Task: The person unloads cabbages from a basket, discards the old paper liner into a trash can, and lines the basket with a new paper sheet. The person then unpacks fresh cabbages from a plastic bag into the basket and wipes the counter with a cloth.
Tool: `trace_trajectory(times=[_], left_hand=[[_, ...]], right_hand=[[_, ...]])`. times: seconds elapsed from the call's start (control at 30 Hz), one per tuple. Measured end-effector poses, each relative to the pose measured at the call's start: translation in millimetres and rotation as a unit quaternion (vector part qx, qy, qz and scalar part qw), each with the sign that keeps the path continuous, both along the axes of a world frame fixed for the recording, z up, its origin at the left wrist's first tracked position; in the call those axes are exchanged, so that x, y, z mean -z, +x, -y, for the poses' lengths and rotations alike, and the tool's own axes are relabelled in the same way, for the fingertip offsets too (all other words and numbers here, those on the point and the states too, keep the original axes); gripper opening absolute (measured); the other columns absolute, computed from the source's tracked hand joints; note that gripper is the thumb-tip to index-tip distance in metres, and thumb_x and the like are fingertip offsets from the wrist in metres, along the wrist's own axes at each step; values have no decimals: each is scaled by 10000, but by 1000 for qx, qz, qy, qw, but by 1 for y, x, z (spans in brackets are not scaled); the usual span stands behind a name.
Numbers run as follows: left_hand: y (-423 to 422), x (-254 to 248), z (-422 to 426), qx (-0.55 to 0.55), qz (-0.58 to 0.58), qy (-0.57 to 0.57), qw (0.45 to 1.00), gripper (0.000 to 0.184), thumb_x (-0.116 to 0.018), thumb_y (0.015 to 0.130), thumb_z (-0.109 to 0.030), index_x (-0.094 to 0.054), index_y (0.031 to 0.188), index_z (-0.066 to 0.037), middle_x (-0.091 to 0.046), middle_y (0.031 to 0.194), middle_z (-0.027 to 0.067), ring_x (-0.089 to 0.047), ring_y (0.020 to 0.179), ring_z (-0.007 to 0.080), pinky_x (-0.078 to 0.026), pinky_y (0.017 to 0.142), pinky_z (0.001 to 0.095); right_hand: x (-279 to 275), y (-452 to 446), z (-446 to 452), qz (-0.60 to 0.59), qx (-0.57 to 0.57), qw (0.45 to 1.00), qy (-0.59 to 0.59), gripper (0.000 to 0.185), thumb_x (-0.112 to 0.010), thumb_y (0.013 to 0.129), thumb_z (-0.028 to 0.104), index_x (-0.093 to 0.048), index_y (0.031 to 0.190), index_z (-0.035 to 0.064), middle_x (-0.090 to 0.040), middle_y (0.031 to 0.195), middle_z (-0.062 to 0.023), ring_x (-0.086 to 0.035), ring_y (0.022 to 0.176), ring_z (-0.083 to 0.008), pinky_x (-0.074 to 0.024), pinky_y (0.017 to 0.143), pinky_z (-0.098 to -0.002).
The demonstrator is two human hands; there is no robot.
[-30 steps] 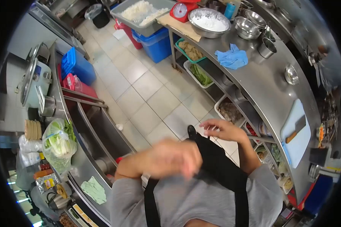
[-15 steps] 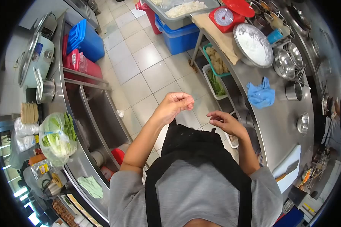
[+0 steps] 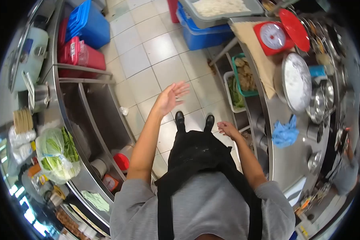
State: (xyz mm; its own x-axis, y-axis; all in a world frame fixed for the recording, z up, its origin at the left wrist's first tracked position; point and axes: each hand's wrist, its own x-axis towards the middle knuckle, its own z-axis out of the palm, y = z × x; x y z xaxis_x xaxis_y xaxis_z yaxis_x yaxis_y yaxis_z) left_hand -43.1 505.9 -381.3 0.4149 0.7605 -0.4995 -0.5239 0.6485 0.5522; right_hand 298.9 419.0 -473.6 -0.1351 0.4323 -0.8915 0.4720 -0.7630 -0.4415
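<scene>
My left hand (image 3: 172, 99) is held out over the tiled floor (image 3: 148, 60) with its fingers spread and nothing in it. Lower and to the right, my right hand (image 3: 229, 129) hangs near the front of the black apron (image 3: 202, 152), its fingers loosely bent and apart, holding no visible thing. Closest to that hand is the shelving under the right steel counter (image 3: 274, 108). On this counter lie a crumpled blue cloth (image 3: 285, 131) and a large metal bowl of white powder (image 3: 297, 84).
A red scale (image 3: 273, 37) and metal bowls stand on the right counter. Below are a green basket (image 3: 246, 76) and a blue tub (image 3: 204, 34). Leafy greens in a bag (image 3: 58, 154) and a pale green cloth (image 3: 95, 201) lie on the left counter. Another person (image 3: 346, 176) is at far right.
My left hand has opened from curled fingers and moved slightly left. My right hand has dropped a little lower. The camera view has shifted, and both shoes now show.
</scene>
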Motion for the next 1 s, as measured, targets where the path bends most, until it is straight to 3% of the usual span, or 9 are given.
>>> trace_trajectory(times=[0.1,0.4,0.47,0.53,0.6,0.67,0.73,0.83,1.0], left_hand=[[15,-2,-3,-72,174,1,982,571,-283,944,-425,-329,1363,-40,-330,1418,133,-299,1316,262,-253,1046,492],[34,26,0,-95,195,-6,976,597,-305,933,-463,-260,1407,-104,-312,1424,155,-269,1330,272,-250,1031,506],[36,72,2,-92,174,-31,980,627,-345,905,-511,-241,1419,-166,-352,1401,144,-339,1282,239,-297,989,478],[45,141,9,-87,-32,-109,990,640,-397,884,-521,-258,1412,-187,-434,1338,117,-412,1195,197,-343,924,418],[59,226,26,-92,-34,-211,973,608,-421,866,-508,-321,1379,-197,-491,1272,86,-441,1128,191,-301,948,437],[79,299,44,-26,-103,-269,957,565,-467,846,-498,-404,1312,-184,-550,1154,59,-472,1017,167,-334,900,414],[99,341,55,17,-130,-301,945,532,-499,822,-483,-466,1255,-176,-555,1101,54,-475,997,164,-349,877,398],[127,383,50,59,-132,-301,943,539,-517,811,-474,-481,1235,-143,-555,1090,59,-478,980,162,-372,833,387],[191,442,-8,165,-270,-59,947,675,-584,774,-522,-470,1207,-16,-493,1212,178,-480,1100,268,-408,868,400]], right_hand=[[23,4,-12,-11,-11,999,-38,372,-565,858,382,-558,1099,99,-593,932,-43,-569,783,-146,-445,690,-288],[133,73,-38,-46,231,968,-93,306,-520,882,307,-521,1130,129,-539,852,-22,-557,727,-142,-447,640,-304],[158,79,-42,2,344,936,-78,231,-534,885,257,-506,1013,67,-486,724,-33,-498,618,-138,-431,501,-294],[232,116,-36,58,397,911,-94,361,-568,860,336,-479,1053,44,-494,777,-66,-512,651,-193,-457,522,-332],[292,149,-37,62,468,876,-98,548,-606,808,454,-456,1156,58,-516,897,-102,-520,760,-265,-478,613,-376],[336,170,-43,230,525,814,-92,610,-612,773,514,-452,1195,103,-513,988,-130,-497,866,-312,-470,693,-406],[386,211,-41,257,516,811,-97,487,-579,824,431,-472,1202,143,-516,1012,-130,-478,947,-285,-455,752,-423],[432,234,-32,78,518,852,-4,358,-559,851,281,-516,1148,87,-544,928,-119,-528,828,-231,-473,695,-368],[445,211,-8,-5,418,905,75,53,-511,822,40,-538,855,9,-524,677,-96,-456,484,-133,-420,475,-226]])
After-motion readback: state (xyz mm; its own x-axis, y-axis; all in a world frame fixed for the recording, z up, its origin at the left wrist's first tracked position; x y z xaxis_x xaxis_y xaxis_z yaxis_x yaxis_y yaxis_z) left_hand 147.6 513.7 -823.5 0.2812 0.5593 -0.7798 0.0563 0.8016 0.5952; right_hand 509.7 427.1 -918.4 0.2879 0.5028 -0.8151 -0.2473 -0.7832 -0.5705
